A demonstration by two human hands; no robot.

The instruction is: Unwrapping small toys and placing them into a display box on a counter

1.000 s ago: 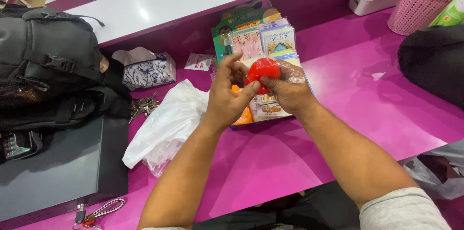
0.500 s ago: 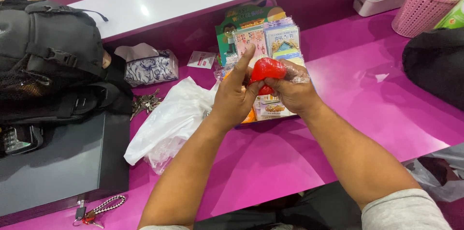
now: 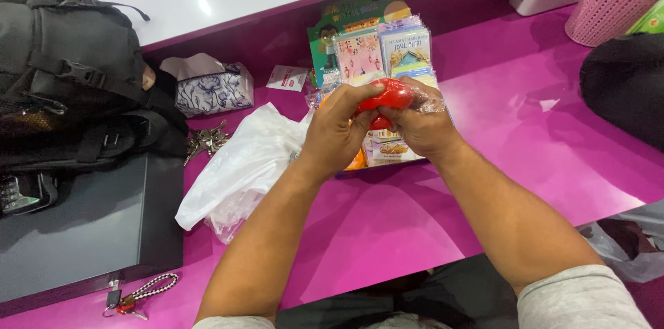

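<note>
Above the magenta tabletop (image 3: 526,135), left hand (image 3: 335,132) and right hand (image 3: 422,125) both closed around a red object (image 3: 387,96) in clear wrap, over a stack of colourful packets (image 3: 377,49), white plastic bag (image 3: 242,163) just left, keys (image 3: 205,139) beyond

My left hand (image 3: 339,132) and right hand (image 3: 418,125) cover most of the red object (image 3: 389,96), so I cannot tell its full shape, and the clear wrap (image 3: 430,97) over it is too blurred to make out. My hands also hide the middle of the card packets (image 3: 387,52). The pink basket (image 3: 609,7), the black bag (image 3: 626,83) and the backpack (image 3: 62,73) run off the picture's edges.
</note>
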